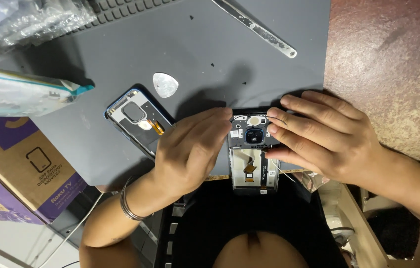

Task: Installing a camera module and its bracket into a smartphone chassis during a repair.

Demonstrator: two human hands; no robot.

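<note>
An opened phone body [252, 154] lies at the near edge of the grey work mat [249, 59], its camera module and inner frame showing. My left hand [190, 149] rests against its left side, fingertips touching the top left corner. My right hand [324, 136] grips the phone's right side, with fingers across the top right and a thin wire running under them. The detached back cover [138, 121], inner side up, lies left of my left hand and partly under it.
A silver triangular pick [165, 84] lies above the back cover. A flat metal pry tool [259, 27] lies at the mat's top. A cardboard box [16, 164] and plastic packaging [16, 92] sit at left. A brown stone surface [393, 64] is at right.
</note>
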